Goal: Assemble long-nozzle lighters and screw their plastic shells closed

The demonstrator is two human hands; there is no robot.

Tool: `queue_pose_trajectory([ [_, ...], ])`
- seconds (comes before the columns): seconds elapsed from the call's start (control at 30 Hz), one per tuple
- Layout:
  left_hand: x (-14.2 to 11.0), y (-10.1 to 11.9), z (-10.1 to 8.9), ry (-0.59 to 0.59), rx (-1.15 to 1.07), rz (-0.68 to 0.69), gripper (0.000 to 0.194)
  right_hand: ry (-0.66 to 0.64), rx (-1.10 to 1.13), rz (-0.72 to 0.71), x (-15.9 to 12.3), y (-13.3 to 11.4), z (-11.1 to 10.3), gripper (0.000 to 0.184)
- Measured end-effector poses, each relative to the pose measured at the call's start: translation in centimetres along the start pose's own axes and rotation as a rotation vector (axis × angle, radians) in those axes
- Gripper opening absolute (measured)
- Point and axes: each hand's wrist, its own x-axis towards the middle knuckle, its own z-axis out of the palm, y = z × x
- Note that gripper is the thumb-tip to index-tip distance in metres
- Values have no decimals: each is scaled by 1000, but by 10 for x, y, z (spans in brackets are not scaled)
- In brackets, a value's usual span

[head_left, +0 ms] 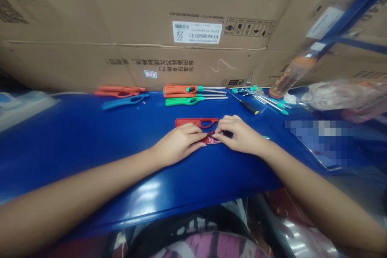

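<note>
Left hand (181,142) and right hand (241,135) partly hide the nearer red shell (213,140).

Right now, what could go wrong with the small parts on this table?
The left hand holds a red plastic shell under the right hand, so the small contents might slip out. A red plastic handle with a finger loop lies just beyond and could get nudged. Slim silver metal rods with green ends lie loosely piled and may roll.
</note>
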Motion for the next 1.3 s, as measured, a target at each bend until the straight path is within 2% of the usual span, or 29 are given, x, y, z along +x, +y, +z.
queue_pose_trajectory([
  [0.2, 0, 1, 1, -43, 35, -23, 27, 19, -37, -10, 0, 2, -3, 19],
  [0.43, 0, 1, 0, -8, 23, -25, 23, 6, -11, -48, 1, 1, 1, 19],
  [0.63, 0, -6, -7, 40, -58, -150, 31, 62, 46, -125, 6, 4, -10, 11],
  [0.73, -1, -9, -10, 53, -80, -185, 34, -12, 71, -126, 13, 5, -19, 9],
  [0.87, 0, -7, -11, 35, -38, -193, 47, -155, -77, -79, 23, 3, -24, 15],
  [0.93, 0, -6, -10, 22, -30, -195, 46, -156, -107, -79, 26, 3, -22, 16],
  [1.1, 1, -7, -8, -2, -34, -246, 41, -132, -22, -128, 26, 10, -9, 10],
  [1.3, 1, -10, -6, 30, -46, -253, 38, -58, -103, -175, 20, 7, -1, 10],
])
